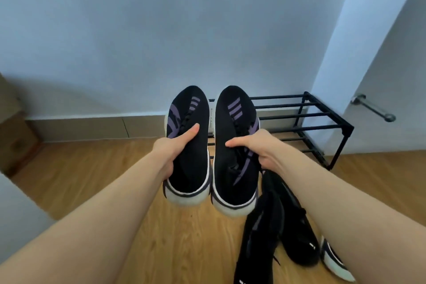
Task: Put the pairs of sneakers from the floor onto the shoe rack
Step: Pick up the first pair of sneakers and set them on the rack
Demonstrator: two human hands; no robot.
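I hold a pair of black sneakers with purple stripes and white soles in the air, toes pointing at the wall. My left hand [171, 147] grips the left sneaker [189, 164] at its side, thumb on top. My right hand [255, 147] grips the right sneaker [232, 122] the same way. Both shoes hang in front of the left part of the black metal shoe rack [322, 120], which stands against the wall and partly shows behind them. Its visible bars carry nothing.
On the wooden floor at lower right lie a pair of black sneakers [276, 226] and part of another white-soled shoe [334, 260]. A cardboard box [13, 136] stands at the left wall. A door with a metal handle [373, 108] is at the right.
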